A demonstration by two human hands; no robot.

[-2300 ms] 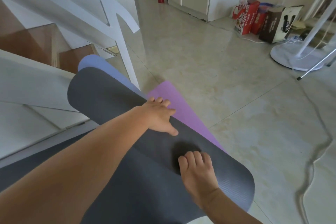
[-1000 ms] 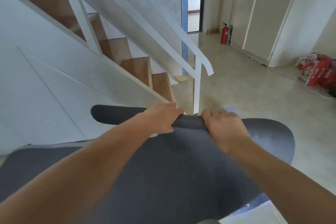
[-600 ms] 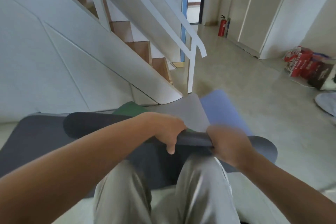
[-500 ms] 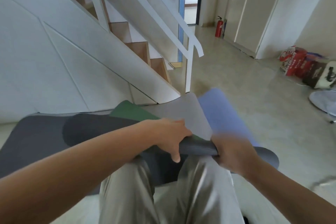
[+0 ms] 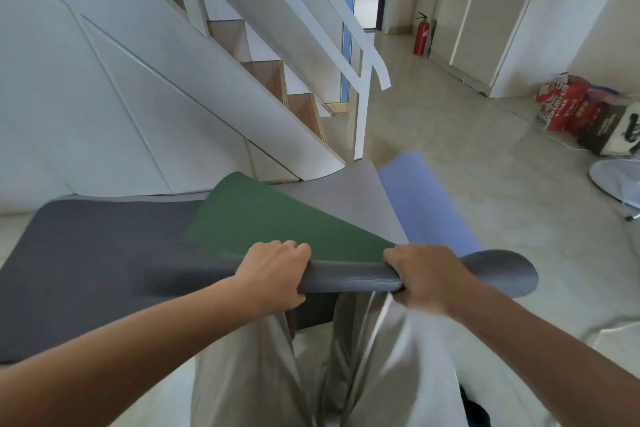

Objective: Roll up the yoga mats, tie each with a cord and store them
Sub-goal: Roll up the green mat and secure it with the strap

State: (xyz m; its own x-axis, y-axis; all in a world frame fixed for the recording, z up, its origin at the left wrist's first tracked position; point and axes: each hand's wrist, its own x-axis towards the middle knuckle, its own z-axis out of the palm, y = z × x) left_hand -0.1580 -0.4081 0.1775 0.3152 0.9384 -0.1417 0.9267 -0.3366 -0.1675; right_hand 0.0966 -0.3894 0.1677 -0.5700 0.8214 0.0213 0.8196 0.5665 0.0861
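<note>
Head view: left hand [image 5: 273, 274] and right hand [image 5: 424, 279], fingers curled round the grey mat [image 5: 349, 277], have uncovered more green mat [image 5: 270, 218]; thumbs seemingly hidden.

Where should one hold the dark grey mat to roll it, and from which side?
Hold the dark grey mat at its curled near edge, coming from above on the person's side, fingers over the top, as left hand and right hand do: that edge is rounded and raised.

Dark grey mat [image 5: 104, 253], green mat [image 5: 270, 222], light grey mat [image 5: 349, 198], blue mat [image 5: 426, 198]
</note>
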